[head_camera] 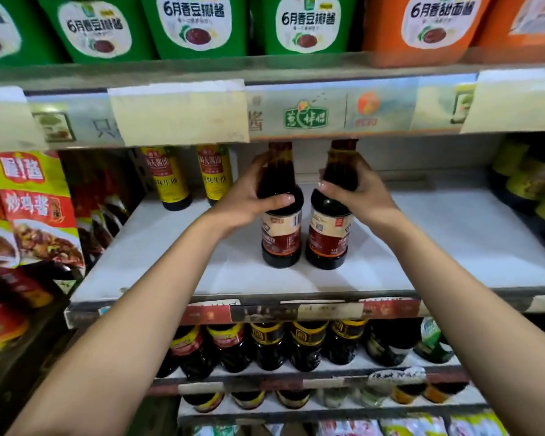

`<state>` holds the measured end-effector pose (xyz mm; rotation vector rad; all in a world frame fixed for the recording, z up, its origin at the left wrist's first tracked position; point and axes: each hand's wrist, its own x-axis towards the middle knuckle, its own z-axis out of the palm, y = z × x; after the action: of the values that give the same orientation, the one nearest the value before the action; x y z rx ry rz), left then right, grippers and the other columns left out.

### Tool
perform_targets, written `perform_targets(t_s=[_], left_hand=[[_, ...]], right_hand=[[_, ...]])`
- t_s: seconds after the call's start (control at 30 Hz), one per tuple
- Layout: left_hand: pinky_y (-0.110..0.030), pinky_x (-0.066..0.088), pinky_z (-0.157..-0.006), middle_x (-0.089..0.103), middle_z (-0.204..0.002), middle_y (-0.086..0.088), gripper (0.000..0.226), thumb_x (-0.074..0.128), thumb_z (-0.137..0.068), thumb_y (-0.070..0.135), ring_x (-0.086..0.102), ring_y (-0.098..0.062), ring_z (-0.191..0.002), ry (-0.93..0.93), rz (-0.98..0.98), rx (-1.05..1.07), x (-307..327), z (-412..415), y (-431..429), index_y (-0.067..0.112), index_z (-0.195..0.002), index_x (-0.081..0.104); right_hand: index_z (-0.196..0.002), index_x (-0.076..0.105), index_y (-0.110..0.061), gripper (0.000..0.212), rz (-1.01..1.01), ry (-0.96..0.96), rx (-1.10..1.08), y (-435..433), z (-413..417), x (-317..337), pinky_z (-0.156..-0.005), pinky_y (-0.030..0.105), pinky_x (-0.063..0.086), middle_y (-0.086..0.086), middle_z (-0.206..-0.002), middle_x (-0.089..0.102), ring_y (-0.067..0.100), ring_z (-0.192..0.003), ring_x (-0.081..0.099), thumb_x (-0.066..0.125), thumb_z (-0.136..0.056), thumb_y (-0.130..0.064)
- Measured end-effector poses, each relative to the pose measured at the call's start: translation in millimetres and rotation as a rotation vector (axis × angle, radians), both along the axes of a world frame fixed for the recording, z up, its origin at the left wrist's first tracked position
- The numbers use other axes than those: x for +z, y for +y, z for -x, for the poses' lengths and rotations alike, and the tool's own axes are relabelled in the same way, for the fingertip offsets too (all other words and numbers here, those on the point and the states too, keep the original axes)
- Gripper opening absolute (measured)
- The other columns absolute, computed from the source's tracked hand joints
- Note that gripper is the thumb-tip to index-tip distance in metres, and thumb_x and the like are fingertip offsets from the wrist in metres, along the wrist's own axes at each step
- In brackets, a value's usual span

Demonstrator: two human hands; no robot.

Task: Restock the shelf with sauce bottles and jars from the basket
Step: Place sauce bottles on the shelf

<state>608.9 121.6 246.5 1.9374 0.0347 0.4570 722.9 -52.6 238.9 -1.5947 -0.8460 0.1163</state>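
Two dark sauce bottles with red and beige labels stand side by side on the white middle shelf [438, 247]. My left hand [249, 196] grips the upper body of the left bottle [280, 237], thumb across its front. My right hand [356, 190] grips the shoulder of the right bottle [328, 237]. Both bottle caps reach up to the price strip of the shelf above. The basket is not in view.
Two yellow-labelled bottles [170, 177] stand at the back left of the same shelf, and more dark bottles [523, 180] sit at its right end. Green and orange tubs [195, 23] fill the shelf above. Sauce boxes [35, 209] stand left; rows of bottles [299, 344] line the lower shelves.
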Motion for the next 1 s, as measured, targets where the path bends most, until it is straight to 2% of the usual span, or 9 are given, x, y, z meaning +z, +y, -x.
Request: perform_targets(t_s=[0.13,0.27,0.37,0.47,0.6,0.67,0.77,0.83,1.0], left_hand=[[-0.023,0.041,-0.095,0.042,-0.128,0.011,0.085,0.074,-0.069,0.001,0.044,-0.011,-0.12,0.008,0.064,-0.004,-25.0,6.1,3.4,0.031,-0.132,0.025],[-0.011,0.048,-0.079,0.045,-0.122,0.013,0.094,0.073,-0.067,-0.008,0.051,-0.008,-0.108,0.066,0.134,0.029,-49.4,7.7,-0.8,0.02,-0.14,0.02],[-0.028,0.045,-0.093,0.049,-0.127,0.0,0.095,0.076,-0.063,-0.009,0.05,-0.017,-0.117,0.089,0.146,0.057,-62.3,4.5,-6.2,0.019,-0.136,0.023],[-0.034,0.041,-0.097,0.052,-0.122,0.0,0.092,0.076,-0.061,-0.01,0.051,-0.016,-0.115,0.114,0.123,0.027,-70.3,1.1,-7.9,0.021,-0.131,0.026],[-0.028,0.043,-0.091,0.055,-0.119,0.003,0.092,0.081,-0.059,-0.001,0.054,-0.014,-0.111,0.114,0.108,0.085,-77.2,0.9,-3.8,0.02,-0.132,0.031],[-0.027,0.043,-0.087,0.056,-0.114,0.007,0.088,0.085,-0.056,0.007,0.054,-0.012,-0.106,0.107,0.085,0.155,-80.6,2.0,-4.0,0.024,-0.127,0.036],[-0.03,0.045,-0.086,0.057,-0.11,0.007,0.077,0.085,-0.056,0.011,0.055,-0.014,-0.104,0.103,0.086,0.205,-83.5,0.6,-7.3,0.029,-0.115,0.039],[-0.029,0.045,-0.088,0.056,-0.114,0.005,0.078,0.083,-0.059,0.007,0.054,-0.015,-0.109,0.127,0.119,0.156,-84.6,0.3,-6.8,0.026,-0.118,0.037],[-0.009,0.046,-0.073,0.051,-0.116,0.01,0.084,0.078,-0.064,-0.001,0.049,-0.012,-0.114,0.194,0.143,0.056,-85.7,6.4,4.1,0.025,-0.127,0.03]], right_hand=[[-0.125,0.044,-0.019,0.064,-0.003,0.063,0.02,-12.8,5.3,-24.3,-0.07,0.004,0.045,-0.013,-0.107,0.06,-0.014,-0.091,0.059,0.077,-0.071,-0.009],[-0.136,0.025,-0.028,0.094,0.036,0.114,0.096,-20.6,6.7,-49.8,-0.074,0.006,0.046,-0.014,-0.117,0.054,-0.014,-0.097,0.057,0.074,-0.066,0.01],[-0.141,0.016,-0.024,0.105,0.122,0.162,0.091,-22.8,7.4,-68.3,-0.076,0.007,0.048,-0.011,-0.117,0.053,-0.007,-0.101,0.057,0.078,-0.062,0.007],[-0.14,0.02,-0.016,0.099,0.193,0.158,0.043,-22.2,7.5,-82.0,-0.08,0.008,0.047,-0.011,-0.114,0.054,0.005,-0.106,0.055,0.08,-0.063,0.001],[-0.13,0.036,-0.017,0.083,0.244,0.123,-0.04,-21.1,4.4,-91.9,-0.098,0.037,0.046,-0.002,-0.118,0.058,0.017,-0.111,0.056,0.083,-0.063,-0.01],[-0.129,0.038,-0.019,0.083,0.249,0.124,-0.058,-20.6,3.8,-92.9,-0.099,0.041,0.046,0.0,-0.12,0.058,0.018,-0.112,0.056,0.084,-0.06,-0.015],[-0.127,0.039,-0.022,0.085,0.255,0.145,-0.083,-19.0,5.1,-91.8,-0.096,0.036,0.046,-0.004,-0.117,0.058,0.018,-0.111,0.055,0.087,-0.057,-0.02],[-0.123,0.041,-0.024,0.083,0.259,0.147,-0.102,-17.1,6.4,-91.2,-0.091,0.032,0.047,-0.006,-0.114,0.058,0.015,-0.106,0.055,0.088,-0.055,-0.024],[-0.111,0.039,-0.029,0.078,0.262,0.087,-0.155,-10.5,11.5,-88.5,-0.076,0.019,0.043,-0.015,-0.1,0.056,0.006,-0.093,0.054,0.089,-0.051,-0.03]])
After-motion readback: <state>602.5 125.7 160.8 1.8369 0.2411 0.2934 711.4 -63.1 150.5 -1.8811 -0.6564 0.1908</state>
